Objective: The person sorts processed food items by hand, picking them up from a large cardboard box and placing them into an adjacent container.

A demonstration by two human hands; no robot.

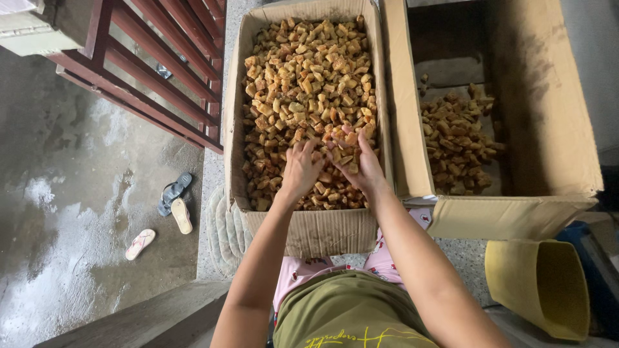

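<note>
Both hands, left (300, 169) and right (361, 164), lie open on chunks (303, 84) near the box (309, 232) front wall; chunks fill it wall to wall.

A full carton (309, 229) of chunks (303, 84) is sitting left of a part-filled carton (509, 216), with sandals (169, 206) lying on the floor (71, 193) further left.

Both bare arms reach forward, left grip (300, 169) and right grip (361, 164) side by side, fingers spread downward.
</note>
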